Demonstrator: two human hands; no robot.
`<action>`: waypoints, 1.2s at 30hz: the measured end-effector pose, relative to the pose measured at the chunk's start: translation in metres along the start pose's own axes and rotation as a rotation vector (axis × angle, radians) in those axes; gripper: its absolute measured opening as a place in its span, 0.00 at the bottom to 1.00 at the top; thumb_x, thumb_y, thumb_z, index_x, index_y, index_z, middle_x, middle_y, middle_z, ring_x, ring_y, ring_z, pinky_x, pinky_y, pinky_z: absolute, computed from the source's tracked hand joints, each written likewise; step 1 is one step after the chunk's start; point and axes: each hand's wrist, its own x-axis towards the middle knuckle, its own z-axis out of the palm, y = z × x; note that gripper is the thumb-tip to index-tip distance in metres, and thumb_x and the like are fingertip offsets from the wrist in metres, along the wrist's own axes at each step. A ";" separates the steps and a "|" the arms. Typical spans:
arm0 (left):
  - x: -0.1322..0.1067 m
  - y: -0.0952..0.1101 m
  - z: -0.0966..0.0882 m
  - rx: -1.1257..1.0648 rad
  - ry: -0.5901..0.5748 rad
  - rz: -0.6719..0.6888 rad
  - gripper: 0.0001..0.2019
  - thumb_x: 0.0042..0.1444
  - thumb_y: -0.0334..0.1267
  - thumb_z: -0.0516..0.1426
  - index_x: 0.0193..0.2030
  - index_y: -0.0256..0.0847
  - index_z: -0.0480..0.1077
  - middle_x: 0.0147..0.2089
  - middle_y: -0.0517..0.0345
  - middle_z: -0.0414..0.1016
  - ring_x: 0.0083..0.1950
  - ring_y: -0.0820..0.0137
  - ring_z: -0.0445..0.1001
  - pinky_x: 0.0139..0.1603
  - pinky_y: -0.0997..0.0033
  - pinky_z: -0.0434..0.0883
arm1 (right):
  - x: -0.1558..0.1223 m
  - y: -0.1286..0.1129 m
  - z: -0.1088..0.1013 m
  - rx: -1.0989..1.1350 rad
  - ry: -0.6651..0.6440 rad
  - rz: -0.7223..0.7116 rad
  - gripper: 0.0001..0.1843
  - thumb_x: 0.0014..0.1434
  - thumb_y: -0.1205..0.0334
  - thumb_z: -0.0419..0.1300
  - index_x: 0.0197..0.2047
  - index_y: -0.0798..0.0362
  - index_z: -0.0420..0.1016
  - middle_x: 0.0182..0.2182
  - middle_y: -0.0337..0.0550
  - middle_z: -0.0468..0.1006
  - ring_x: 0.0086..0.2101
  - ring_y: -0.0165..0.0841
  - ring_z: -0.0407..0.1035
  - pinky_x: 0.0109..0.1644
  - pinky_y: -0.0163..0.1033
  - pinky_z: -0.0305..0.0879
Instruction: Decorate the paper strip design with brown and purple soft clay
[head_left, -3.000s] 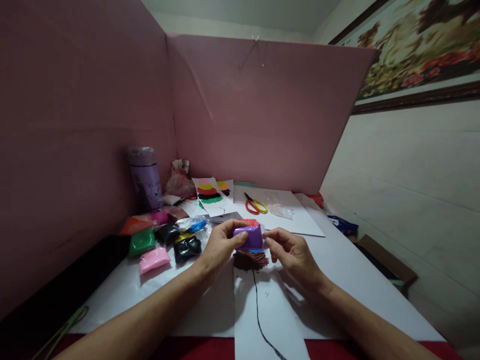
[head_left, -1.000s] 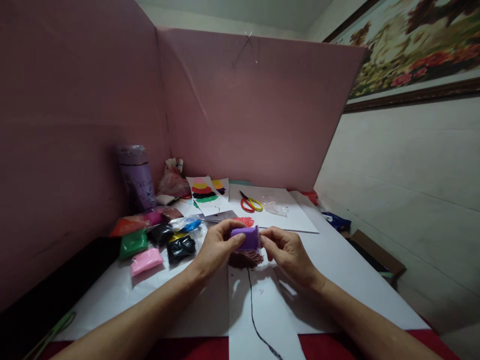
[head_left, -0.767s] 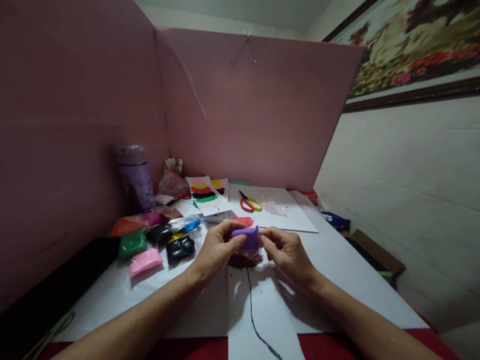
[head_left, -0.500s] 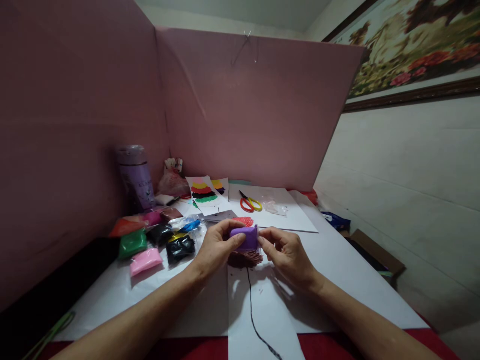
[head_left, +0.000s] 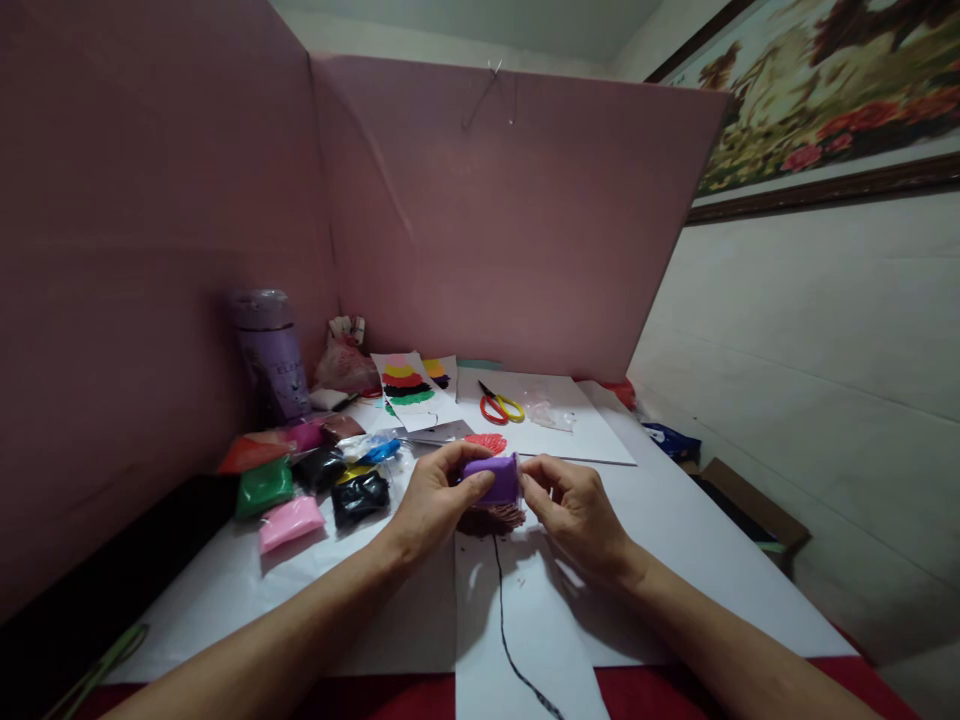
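A small purple packet of modelling clay [head_left: 501, 482] is held up over the table, its clear wrapper showing at the right end. My left hand [head_left: 439, 490] grips its left side, thumb in front and fingers behind. With thumb and forefinger, my right hand [head_left: 574, 505] pinches the packet's right edge. Just below the packet, brown textured clay [head_left: 491, 521] lies on a white sheet [head_left: 525, 620], partly hidden by the packet and my left hand. From it a thin black wavy line [head_left: 504, 620] runs down the sheet. Red textured clay [head_left: 491, 441] shows behind the packet.
Several clay packets, among them green [head_left: 264, 487], pink [head_left: 291, 524] and black [head_left: 361, 499], lie at left. A purple bottle [head_left: 274, 360] stands behind them. Farther back are a colourful picture sheet [head_left: 409, 388], scissors [head_left: 501, 405] and a clear bag [head_left: 551, 411]. Pink panels [head_left: 495, 220] enclose the table.
The purple packet has tilted slightly, and its right end and my right hand have shifted a little to the right. The rest stays as it was.
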 end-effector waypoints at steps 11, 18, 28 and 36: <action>0.002 -0.004 -0.002 -0.045 -0.017 -0.006 0.17 0.45 0.41 0.64 0.40 0.34 0.71 0.36 0.54 0.74 0.37 0.68 0.71 0.39 0.69 0.68 | 0.001 -0.005 0.000 0.287 -0.035 0.186 0.12 0.58 0.60 0.55 0.25 0.54 0.69 0.16 0.34 0.66 0.19 0.27 0.58 0.22 0.32 0.55; 0.001 -0.001 -0.002 -0.007 0.013 0.002 0.17 0.45 0.41 0.64 0.41 0.34 0.72 0.37 0.53 0.75 0.37 0.66 0.71 0.39 0.68 0.68 | 0.001 -0.001 0.002 0.445 -0.069 0.232 0.12 0.59 0.58 0.55 0.26 0.53 0.66 0.15 0.32 0.65 0.17 0.26 0.59 0.23 0.32 0.56; 0.000 0.001 0.001 0.045 -0.017 0.000 0.16 0.45 0.43 0.64 0.39 0.35 0.73 0.35 0.52 0.75 0.36 0.65 0.73 0.37 0.67 0.71 | 0.001 -0.001 0.003 0.486 -0.112 0.230 0.10 0.59 0.60 0.55 0.27 0.53 0.65 0.16 0.32 0.66 0.17 0.26 0.59 0.23 0.31 0.55; -0.001 -0.001 0.004 0.043 -0.053 -0.033 0.16 0.46 0.44 0.63 0.39 0.35 0.72 0.34 0.54 0.74 0.31 0.66 0.75 0.30 0.69 0.72 | 0.000 -0.003 0.004 0.445 -0.132 0.219 0.10 0.59 0.60 0.54 0.27 0.52 0.66 0.17 0.32 0.65 0.18 0.26 0.58 0.23 0.31 0.56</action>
